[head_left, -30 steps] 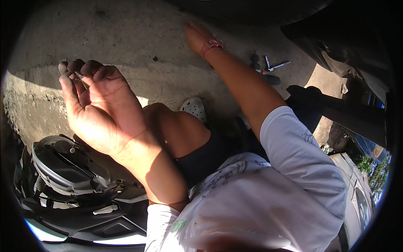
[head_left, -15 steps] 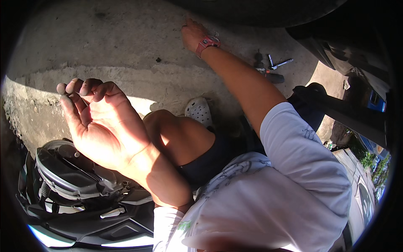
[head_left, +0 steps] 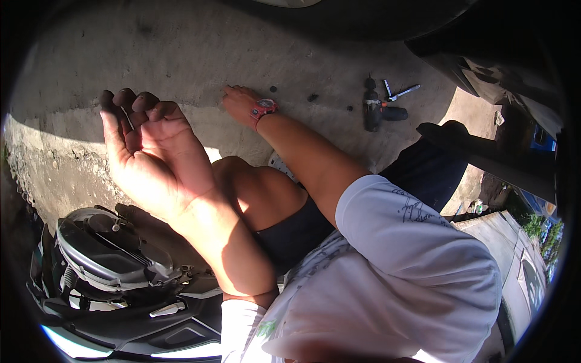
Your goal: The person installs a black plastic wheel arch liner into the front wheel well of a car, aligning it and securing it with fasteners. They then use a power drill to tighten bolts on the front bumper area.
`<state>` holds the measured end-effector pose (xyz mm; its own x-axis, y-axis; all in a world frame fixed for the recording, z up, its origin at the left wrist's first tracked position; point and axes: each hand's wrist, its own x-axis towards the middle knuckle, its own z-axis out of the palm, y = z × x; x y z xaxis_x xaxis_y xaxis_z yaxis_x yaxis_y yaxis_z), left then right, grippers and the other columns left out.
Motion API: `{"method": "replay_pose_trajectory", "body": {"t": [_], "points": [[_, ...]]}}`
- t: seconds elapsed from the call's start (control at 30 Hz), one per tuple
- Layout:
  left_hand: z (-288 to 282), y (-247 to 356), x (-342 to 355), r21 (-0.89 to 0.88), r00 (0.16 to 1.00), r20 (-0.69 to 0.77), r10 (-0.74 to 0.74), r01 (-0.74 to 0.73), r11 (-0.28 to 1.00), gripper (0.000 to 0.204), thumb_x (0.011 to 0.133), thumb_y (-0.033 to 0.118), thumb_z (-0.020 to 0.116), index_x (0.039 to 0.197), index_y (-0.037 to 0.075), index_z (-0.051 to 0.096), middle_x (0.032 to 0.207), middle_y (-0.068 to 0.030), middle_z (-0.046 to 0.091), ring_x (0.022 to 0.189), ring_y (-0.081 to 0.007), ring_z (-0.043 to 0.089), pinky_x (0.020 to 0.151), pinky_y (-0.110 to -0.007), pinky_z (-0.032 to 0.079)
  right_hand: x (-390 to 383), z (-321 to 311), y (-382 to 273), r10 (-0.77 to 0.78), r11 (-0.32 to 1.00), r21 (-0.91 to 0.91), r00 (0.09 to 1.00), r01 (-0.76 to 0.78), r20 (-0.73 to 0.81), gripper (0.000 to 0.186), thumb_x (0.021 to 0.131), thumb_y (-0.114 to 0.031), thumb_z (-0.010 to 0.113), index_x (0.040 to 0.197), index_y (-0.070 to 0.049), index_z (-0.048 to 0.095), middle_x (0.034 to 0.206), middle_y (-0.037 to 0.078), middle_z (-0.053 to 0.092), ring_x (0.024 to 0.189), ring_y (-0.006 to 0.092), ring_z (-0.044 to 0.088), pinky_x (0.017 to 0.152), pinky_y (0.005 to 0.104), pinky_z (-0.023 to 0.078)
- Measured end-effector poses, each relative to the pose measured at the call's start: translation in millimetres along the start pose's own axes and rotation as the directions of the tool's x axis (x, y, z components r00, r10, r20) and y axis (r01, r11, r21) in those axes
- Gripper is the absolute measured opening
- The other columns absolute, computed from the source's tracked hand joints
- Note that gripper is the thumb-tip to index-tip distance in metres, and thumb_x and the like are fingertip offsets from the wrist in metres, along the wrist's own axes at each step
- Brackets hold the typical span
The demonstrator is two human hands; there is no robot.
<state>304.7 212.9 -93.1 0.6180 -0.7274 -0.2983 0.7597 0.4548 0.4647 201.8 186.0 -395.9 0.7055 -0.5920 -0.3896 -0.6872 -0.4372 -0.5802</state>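
My left hand (head_left: 160, 151) is raised on the left, palm up in the sunlight. Its fingers curl inward, the fingertips are dirty, and the thumb lies against the index finger; whatever may be pinched there is too small to make out. My right hand (head_left: 241, 104) reaches low over the concrete floor, with a red wristwatch (head_left: 264, 108) on its wrist. The fingers are bent downward at a spot on the floor, and their tips are partly hidden. Small dark pieces (head_left: 312, 97) lie on the floor to the right of that hand.
A black cordless drill (head_left: 371, 109) lies on the concrete, with a metal hand tool (head_left: 402, 93) beside it. Black motorcycle parts (head_left: 106, 248) fill the lower left. A large dark rounded shape (head_left: 363, 18) overhangs the far side. My bent knee (head_left: 254, 187) is between my arms.
My right hand has come nearer and to the left, to where a small dark piece lay. The drill now shows fully. My left hand has shifted slightly, still curled.
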Motion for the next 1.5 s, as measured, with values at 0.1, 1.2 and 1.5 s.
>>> {"method": "replay_pose_trajectory", "body": {"t": [0.1,1.2,1.5], "points": [[10.2,-9.5,12.9,0.033,0.989,0.099,-0.105,0.102,0.994,0.03,0.108,0.012,0.06,0.133,-0.005,0.058,0.116,-0.0127,0.063,0.096,-0.0214,0.059,0.081,-0.034,0.051,-22.4,-10.4,17.3,0.158,0.962,0.237,0.985,-0.137,-0.072,0.027,0.088,0.001,0.061,0.112,-0.002,0.074,0.125,0.02,0.066,0.121,0.0381,0.065,0.106,0.0446,0.052],[67.5,-95.5,-119.3,0.702,0.535,0.536,-0.652,0.146,0.697,0.034,0.088,-0.011,0.08,0.12,-0.007,0.069,0.12,-0.0145,0.069,0.104,-0.0183,0.074,0.089,-0.027,0.063,-362.9,-302.4,-68.2,-0.063,0.924,0.149,0.527,0.351,-0.847,0.023,0.084,-0.003,0.083,0.105,-0.008,0.075,0.115,0.008,0.068,0.085,0.0224,0.073,0.07,0.0329,0.06],[61.2,-122.6,-138.6,0.707,0.555,0.527,-0.643,0.134,0.695,0.027,0.091,-0.006,0.08,0.117,-0.005,0.07,0.117,-0.0115,0.07,0.103,-0.0184,0.074,0.089,-0.028,0.06,-387.5,-301.2,-45.1,-0.036,0.947,0.151,0.559,0.285,-0.829,0.024,0.087,-0.006,0.079,0.109,-0.009,0.072,0.111,0.008,0.069,0.087,0.0275,0.074,0.073,0.0366,0.061]]}}
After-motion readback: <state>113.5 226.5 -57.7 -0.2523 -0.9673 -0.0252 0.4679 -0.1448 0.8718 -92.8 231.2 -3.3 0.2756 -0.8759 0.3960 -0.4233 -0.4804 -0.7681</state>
